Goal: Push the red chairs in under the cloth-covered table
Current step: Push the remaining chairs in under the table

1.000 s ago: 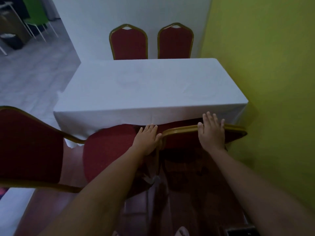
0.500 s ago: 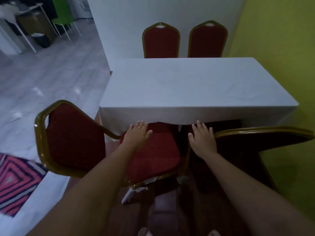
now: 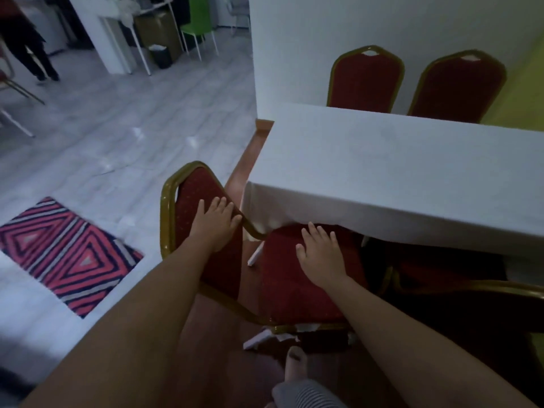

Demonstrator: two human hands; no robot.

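A red chair with a gold frame (image 3: 294,295) stands turned sideways at the near left corner of the white cloth-covered table (image 3: 397,178). Its backrest faces left and the front of its seat lies under the cloth's hem. My left hand (image 3: 216,223) lies flat on the backrest's padded face, fingertips at its gold rim. My right hand (image 3: 321,254) rests flat on the seat, fingers apart. A second red chair (image 3: 485,287) sits at the right with its seat under the table. Two more red chairs (image 3: 365,81) (image 3: 459,86) stand at the far side.
A striped red rug (image 3: 64,251) lies on the pale tiled floor to the left. A white wall corner rises behind the table and a yellow wall (image 3: 527,92) is at the right. Far back are a green chair (image 3: 197,22), a black bin (image 3: 160,55) and a person's legs (image 3: 23,45).
My view has swung left. Both hands left the right chair's backrest; the left hand went from the seat to the left chair's backrest, the right hand onto its seat.
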